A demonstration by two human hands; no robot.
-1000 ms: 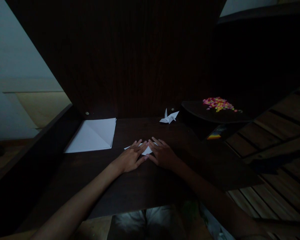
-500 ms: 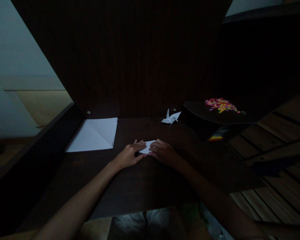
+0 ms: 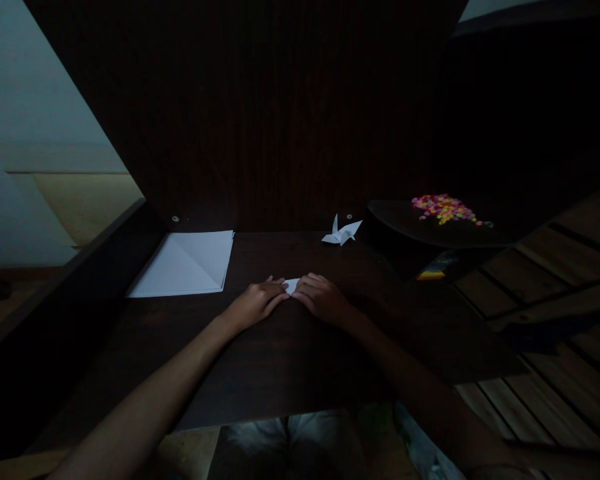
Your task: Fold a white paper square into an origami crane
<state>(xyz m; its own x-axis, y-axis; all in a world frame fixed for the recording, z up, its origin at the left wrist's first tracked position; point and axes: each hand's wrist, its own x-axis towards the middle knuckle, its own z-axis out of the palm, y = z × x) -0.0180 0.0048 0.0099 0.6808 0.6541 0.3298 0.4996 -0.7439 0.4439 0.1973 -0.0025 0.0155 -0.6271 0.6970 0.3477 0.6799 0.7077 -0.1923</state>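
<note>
Between my hands a small folded piece of white paper (image 3: 292,286) lies on the dark wooden desk (image 3: 275,367). My left hand (image 3: 259,301) grips its left side, fingers together and pressed down near the edge. From the right, my right hand (image 3: 324,299) holds the paper with bent fingers and covers much of it. Only a small white patch shows between the fingertips, so the fold's shape is hidden. Behind my right hand stands a white paper crane (image 3: 344,233).
A stack of white square sheets (image 3: 185,263) with a diagonal crease lies at the back left. On a raised rounded shelf (image 3: 390,217) at right sits a pile of small colourful pieces (image 3: 445,209). A dark side panel (image 3: 80,287) borders the desk's left.
My hands have come closer together over the folded paper, and less of its white surface shows. The crane and the stack of sheets keep their places on the desk.
</note>
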